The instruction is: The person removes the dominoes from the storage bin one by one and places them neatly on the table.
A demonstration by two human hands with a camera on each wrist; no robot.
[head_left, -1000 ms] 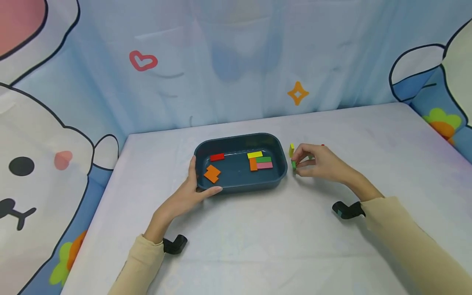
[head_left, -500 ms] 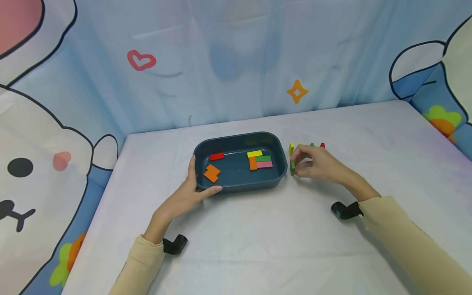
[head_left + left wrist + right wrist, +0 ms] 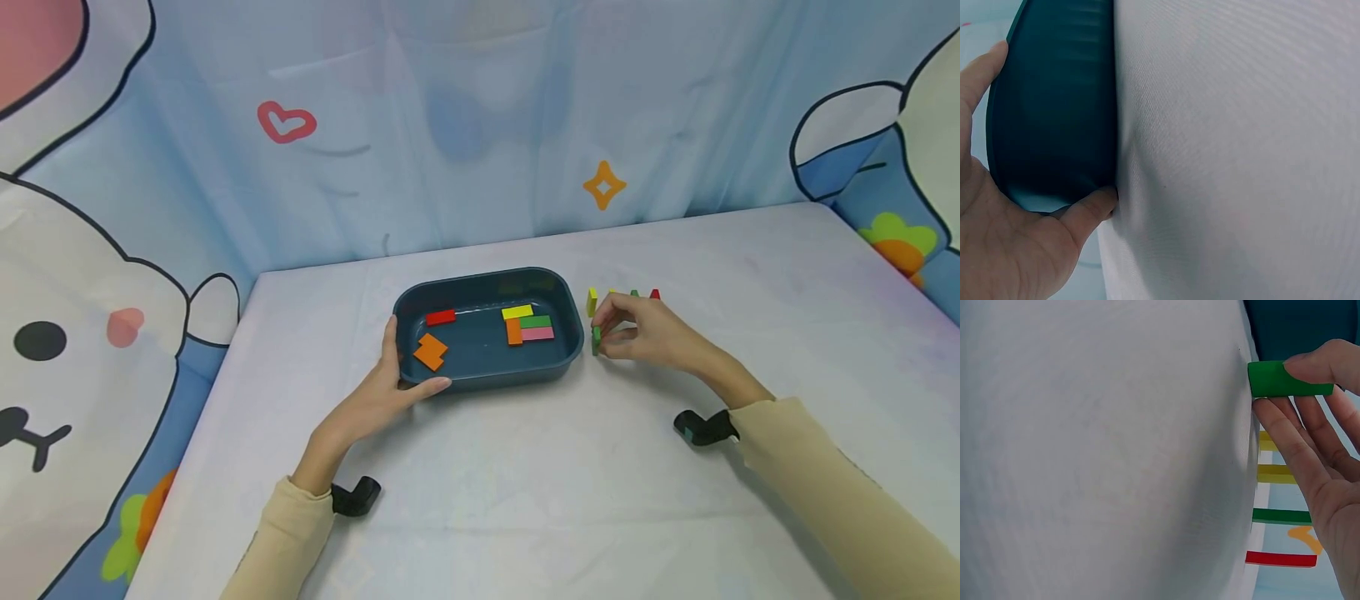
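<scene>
My left hand (image 3: 382,387) holds the left end of a dark teal plastic tray (image 3: 487,385). In the left wrist view, the thumb reaches the tray's rim and a fingertip lies low by its base. At the tray's right, my right hand (image 3: 641,329) pinches a green block (image 3: 1272,379) between thumb and fingers. That block stands on end at the tabletop. Inside the tray lie a red block (image 3: 440,317), overlapping orange blocks (image 3: 431,352), and a cluster with yellow (image 3: 517,312), green (image 3: 536,322), pink (image 3: 537,333) and orange pieces (image 3: 513,332).
Behind the right hand stands a row of upright blocks: a yellow block (image 3: 592,302), a second yellow one (image 3: 1275,474), a green one (image 3: 1282,516) and a red one (image 3: 1282,559). A white cloth (image 3: 517,483) covers the table. A printed blue curtain (image 3: 465,125) hangs behind it.
My right hand has brought the green block slightly lower and more upright, then kept it there. More of the row behind it shows. The left hand stays on the tray.
</scene>
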